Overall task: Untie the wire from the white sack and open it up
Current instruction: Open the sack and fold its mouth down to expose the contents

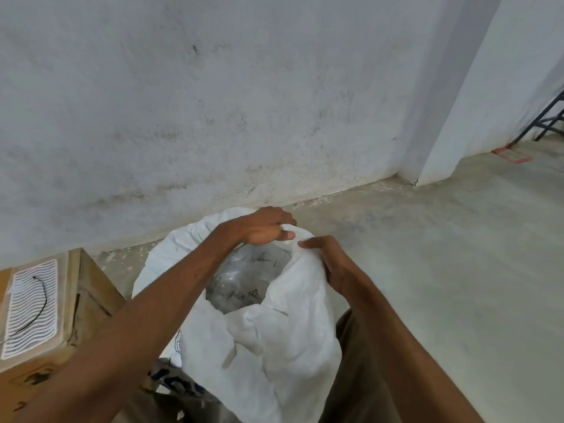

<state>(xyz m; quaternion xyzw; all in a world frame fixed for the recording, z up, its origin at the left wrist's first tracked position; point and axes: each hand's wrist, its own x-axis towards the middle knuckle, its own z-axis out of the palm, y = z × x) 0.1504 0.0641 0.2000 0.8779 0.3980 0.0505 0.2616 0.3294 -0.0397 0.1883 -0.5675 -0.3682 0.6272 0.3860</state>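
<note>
The white sack stands on the floor right in front of me, its mouth spread wide. Inside I see clear plastic packets with dark print. My left hand grips the far rim of the sack's mouth. My right hand pinches the rim just to the right of it, fingers curled over the fabric. A thin black wire lies loose on top of the cardboard box at the left, apart from the sack.
A cardboard box with a white striped label stands close on the left. A stained white wall runs behind the sack. Bare concrete floor stretches right, past a wall corner to a dark metal frame.
</note>
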